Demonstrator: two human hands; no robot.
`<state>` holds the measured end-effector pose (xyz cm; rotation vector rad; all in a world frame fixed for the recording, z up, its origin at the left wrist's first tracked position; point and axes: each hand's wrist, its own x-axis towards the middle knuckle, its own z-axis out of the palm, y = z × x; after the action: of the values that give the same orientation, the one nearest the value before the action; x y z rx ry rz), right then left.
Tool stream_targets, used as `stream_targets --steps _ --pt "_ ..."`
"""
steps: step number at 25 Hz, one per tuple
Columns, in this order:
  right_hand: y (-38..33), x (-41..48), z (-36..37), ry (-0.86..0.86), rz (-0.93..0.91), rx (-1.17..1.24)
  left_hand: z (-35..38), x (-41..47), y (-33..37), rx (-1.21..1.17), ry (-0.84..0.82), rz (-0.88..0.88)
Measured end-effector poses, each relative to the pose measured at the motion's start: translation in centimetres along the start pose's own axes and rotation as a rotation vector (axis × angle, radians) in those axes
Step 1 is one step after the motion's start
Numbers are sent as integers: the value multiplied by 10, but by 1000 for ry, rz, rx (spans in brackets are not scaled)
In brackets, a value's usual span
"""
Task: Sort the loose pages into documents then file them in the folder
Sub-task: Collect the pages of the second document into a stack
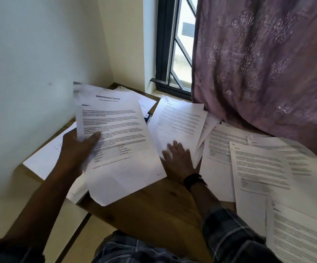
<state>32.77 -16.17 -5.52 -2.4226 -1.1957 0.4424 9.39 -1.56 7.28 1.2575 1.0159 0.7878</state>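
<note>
Loose white printed pages lie scattered and overlapping across your brown wooden bench. Most lie to the right, where they reach the foot of a mauve patterned curtain. Your left grip grasps a sheaf of white printed sheets by its left edge, thumb on the front and fingers hidden behind. The sheaf is raised off the bench and tilted toward you. Its top sheet bears a bold heading, blocks of text and a small table, all too blurred to read. Your right grip is released: straight fingers rest palm-down on the near edge of a central pile of white pages, just beside the raised sheaf. A black wristband circles that wrist above a dark checked sleeve. More white sheets lie at the left, partly under the sheaf. A small dark blue object shows between the sheaf and the central pile; you cannot tell what it is. A dark-framed window stands behind the bench.
</note>
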Motion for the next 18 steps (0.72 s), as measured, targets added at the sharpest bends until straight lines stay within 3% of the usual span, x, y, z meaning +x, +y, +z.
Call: stream_targets --steps 3,5,7,10,15,18 --pt "-8 -5 7 225 -20 51 -11 4 -5 -6 -5 -16" --pt "-4 -5 1 380 141 21 -11 4 -9 -8 3 -47" --pt "3 -2 -10 329 319 -36 -6 2 -12 17 17 -61" --pt "9 4 -26 163 429 -28 1 2 -15 68 24 -59" --pt "20 12 -28 87 500 17 4 -2 -22 140 38 -49" --pt "23 14 -31 178 382 132 5 -10 -22 136 24 -48"
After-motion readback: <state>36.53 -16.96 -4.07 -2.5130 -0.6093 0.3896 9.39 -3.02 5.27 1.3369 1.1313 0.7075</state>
